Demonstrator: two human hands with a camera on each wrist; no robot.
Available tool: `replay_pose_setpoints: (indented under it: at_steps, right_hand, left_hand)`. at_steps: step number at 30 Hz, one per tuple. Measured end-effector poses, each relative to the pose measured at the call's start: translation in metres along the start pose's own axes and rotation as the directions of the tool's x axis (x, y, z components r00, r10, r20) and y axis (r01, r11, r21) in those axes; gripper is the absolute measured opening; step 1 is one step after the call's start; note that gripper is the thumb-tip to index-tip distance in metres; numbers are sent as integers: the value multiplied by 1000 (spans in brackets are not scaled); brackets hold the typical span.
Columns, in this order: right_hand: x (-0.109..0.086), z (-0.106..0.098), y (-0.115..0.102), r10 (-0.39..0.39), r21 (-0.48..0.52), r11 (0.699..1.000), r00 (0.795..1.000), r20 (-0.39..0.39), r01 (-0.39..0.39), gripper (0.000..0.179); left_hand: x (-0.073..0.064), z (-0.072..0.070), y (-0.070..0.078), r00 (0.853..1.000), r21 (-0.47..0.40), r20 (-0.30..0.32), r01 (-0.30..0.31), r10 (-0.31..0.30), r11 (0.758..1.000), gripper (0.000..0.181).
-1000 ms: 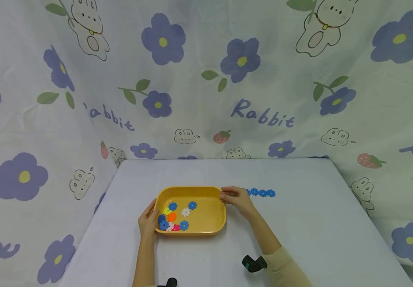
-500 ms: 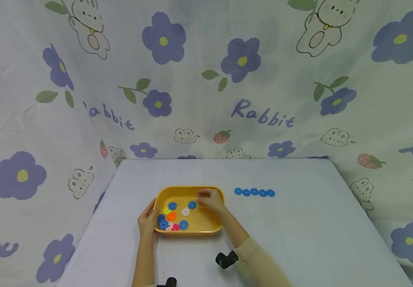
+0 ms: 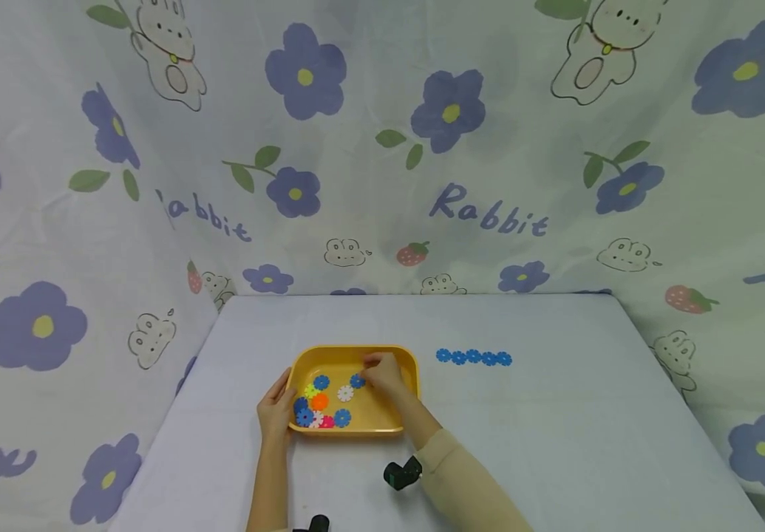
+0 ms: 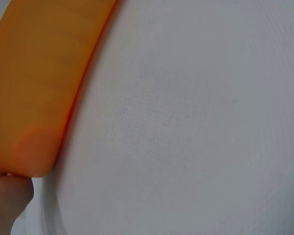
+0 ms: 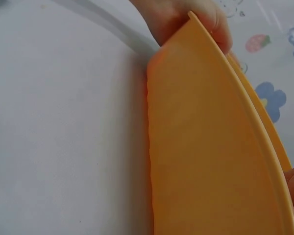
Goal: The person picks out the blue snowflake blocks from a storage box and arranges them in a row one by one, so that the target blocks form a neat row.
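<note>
My left hand point(image 3: 276, 408) grips the left side of the yellow plastic tray point(image 3: 382, 428), thumb near the rim. In the left wrist view the tray's orange-tinted wall point(image 4: 44, 88) rises above part of that hand point(image 4: 10, 198). My right hand point(image 3: 385, 375) reaches into the tray's right half, fingertips right at the edge of a blue snowflake disc point(image 3: 356, 381). Whether they pinch it I cannot tell. Beside that disc lies a white one point(image 3: 345, 394). Blue, yellow, an orange disc point(image 3: 319, 402), white and pink ones gather at the tray's left.
Several blue discs joined in a row point(image 3: 474, 357) lie on the white table point(image 3: 555, 428), right of the tray. Patterned cloth point(image 3: 369, 148) with flowers and rabbits hangs behind and at the sides. A black wrist camera point(image 3: 402, 473) sits at the right sleeve.
My right hand has left the tray's right rim, moved left over the inside and come down to the blue disc, uncovering the blue row's left end. My left hand keeps its hold.
</note>
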State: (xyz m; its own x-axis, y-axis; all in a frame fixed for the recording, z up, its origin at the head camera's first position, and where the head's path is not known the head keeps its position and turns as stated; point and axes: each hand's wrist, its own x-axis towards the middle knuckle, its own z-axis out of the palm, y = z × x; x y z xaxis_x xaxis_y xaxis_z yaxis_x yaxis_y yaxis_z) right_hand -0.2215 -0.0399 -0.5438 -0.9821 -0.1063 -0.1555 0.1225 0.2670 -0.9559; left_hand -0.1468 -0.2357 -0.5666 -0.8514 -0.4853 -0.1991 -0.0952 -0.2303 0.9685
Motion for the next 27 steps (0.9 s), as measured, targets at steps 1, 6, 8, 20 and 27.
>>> replay_pose_setpoints:
  at_steps: [1,6,8,20,27]
  right_hand:
    - [0,1,0,15,-14,1000,1000,-16,-15,30]
    - [0,1,2,33,-104,994,997,-64,-39,31]
    - [0,1,3,34,-133,990,997,-70,-43,33]
    - [0,0,7,-7,-228,974,1000,17,11,45]
    - [1,3,11,-47,-338,939,998,43,59,32]
  left_hand:
    - [0,0,0,1000,3,3,-2,2,1000,46]
    - [-1,1,0,1000,4,13,-3,3,1000,45]
    - [-1,1,0,1000,1,18,-9,9,1000,46]
    - [-2,0,-1,1000,5,6,-14,14,1000,45]
    - [-3,0,0,1000,10,12,-7,7,1000,46]
